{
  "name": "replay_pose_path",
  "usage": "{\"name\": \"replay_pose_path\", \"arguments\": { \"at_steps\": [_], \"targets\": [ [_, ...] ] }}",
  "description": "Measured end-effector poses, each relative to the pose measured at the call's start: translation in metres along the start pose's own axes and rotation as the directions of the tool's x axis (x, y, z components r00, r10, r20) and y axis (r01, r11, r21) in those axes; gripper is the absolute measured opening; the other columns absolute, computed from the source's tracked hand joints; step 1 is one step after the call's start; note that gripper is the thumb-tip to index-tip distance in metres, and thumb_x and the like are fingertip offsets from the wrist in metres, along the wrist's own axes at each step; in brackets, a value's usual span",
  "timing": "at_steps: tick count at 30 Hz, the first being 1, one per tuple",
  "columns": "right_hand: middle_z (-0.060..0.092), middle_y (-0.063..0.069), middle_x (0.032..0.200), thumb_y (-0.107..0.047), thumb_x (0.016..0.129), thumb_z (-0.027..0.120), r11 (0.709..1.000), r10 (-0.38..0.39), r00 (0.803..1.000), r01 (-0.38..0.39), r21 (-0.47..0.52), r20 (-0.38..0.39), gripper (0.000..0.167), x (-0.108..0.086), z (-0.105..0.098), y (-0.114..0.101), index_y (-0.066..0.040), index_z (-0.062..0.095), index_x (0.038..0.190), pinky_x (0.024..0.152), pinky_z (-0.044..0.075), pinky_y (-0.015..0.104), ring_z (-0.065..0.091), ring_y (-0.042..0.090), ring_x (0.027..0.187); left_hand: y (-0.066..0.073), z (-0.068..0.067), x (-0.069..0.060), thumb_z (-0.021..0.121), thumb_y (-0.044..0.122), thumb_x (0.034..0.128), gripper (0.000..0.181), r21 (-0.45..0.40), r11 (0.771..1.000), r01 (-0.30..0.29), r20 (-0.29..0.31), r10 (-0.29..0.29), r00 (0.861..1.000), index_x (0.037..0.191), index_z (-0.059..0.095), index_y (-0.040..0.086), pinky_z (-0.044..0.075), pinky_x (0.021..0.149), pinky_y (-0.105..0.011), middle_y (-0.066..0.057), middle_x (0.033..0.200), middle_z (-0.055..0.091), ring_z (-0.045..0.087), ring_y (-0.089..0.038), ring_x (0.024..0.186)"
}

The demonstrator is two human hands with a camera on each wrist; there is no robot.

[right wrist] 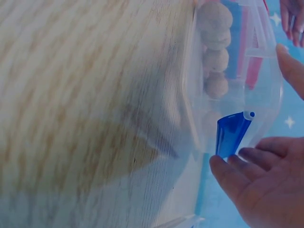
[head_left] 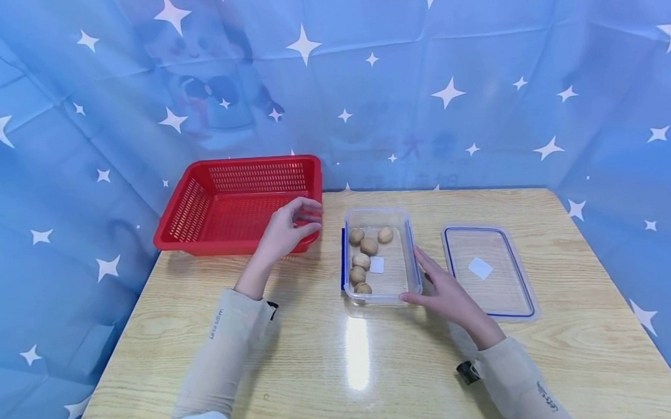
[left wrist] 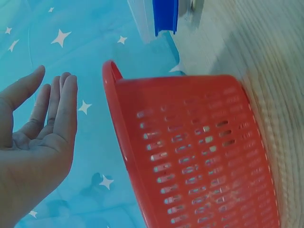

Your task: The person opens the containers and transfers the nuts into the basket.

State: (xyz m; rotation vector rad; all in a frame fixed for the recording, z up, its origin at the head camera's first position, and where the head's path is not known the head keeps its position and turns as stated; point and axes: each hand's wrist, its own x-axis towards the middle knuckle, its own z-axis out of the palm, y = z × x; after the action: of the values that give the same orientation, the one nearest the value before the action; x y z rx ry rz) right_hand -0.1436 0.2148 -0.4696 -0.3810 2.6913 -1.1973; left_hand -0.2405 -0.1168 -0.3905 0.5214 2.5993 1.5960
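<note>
My left hand (head_left: 291, 229) is held over the right part of the red basket (head_left: 238, 247), fingers apart and holding nothing; the left wrist view shows the hand (left wrist: 45, 123) beside the basket's rim (left wrist: 116, 114). A clear container (head_left: 397, 282) with blue side clips holds several round brown objects (head_left: 369, 246), mostly along its left side. My right hand (head_left: 448, 295) rests against the container's right side and near corner, thumb at the near edge. In the right wrist view, the right fingers (right wrist: 230, 173) are by a blue clip (right wrist: 232, 133).
A clear lid (head_left: 491, 299) with a blue seal lies on the wooden table (head_left: 314, 360) to the right of the container, a pale square label (head_left: 480, 267) on it. Behind the table hangs a blue curtain (head_left: 366, 139) with white stars.
</note>
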Motion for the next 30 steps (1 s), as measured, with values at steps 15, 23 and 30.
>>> {"name": "replay_pose_path", "arguments": {
  "at_steps": [15, 23, 30],
  "targets": [
    [0.01, 0.025, 0.166, -0.04, 0.087, 0.076, 1.0, -0.002, 1.0, 0.002, -0.007, -0.002, 0.105, 0.0, 0.001, 0.001, -0.005, 0.009, 0.16, 0.116, 0.032, 0.058, 0.025, 0.048, 0.147, -0.006, 0.023, -0.007, 0.069, 0.007, 0.0927, 0.032, -0.094, 0.995, 0.014, 0.043, -0.01, 0.999, 0.124, 0.061, 0.008, 0.059, 0.093, -0.037, -0.012, 0.123, 0.067, 0.068, -0.027, 0.112],
    [0.009, 0.025, 0.165, -0.039, 0.087, 0.076, 1.0, -0.008, 1.0, 0.008, -0.01, -0.002, 0.105, 0.0, 0.001, 0.001, -0.004, 0.008, 0.16, 0.116, 0.032, 0.057, 0.023, 0.048, 0.148, -0.009, 0.036, -0.01, 0.066, 0.004, 0.0938, 0.03, -0.133, 0.991, 0.031, 0.069, -0.022, 0.997, 0.123, 0.06, 0.005, 0.058, 0.095, -0.039, -0.016, 0.126, 0.065, 0.066, -0.031, 0.117],
    [0.009, 0.025, 0.165, -0.04, 0.087, 0.075, 1.0, 0.0, 1.0, 0.0, -0.01, 0.001, 0.105, 0.0, 0.001, 0.0, -0.005, 0.008, 0.16, 0.117, 0.031, 0.058, 0.022, 0.049, 0.148, -0.011, 0.051, -0.011, 0.066, 0.001, 0.0933, 0.034, -0.153, 0.988, 0.036, 0.095, -0.021, 0.995, 0.126, 0.059, 0.002, 0.056, 0.099, -0.042, -0.021, 0.129, 0.063, 0.063, -0.035, 0.12]
  ]
}}
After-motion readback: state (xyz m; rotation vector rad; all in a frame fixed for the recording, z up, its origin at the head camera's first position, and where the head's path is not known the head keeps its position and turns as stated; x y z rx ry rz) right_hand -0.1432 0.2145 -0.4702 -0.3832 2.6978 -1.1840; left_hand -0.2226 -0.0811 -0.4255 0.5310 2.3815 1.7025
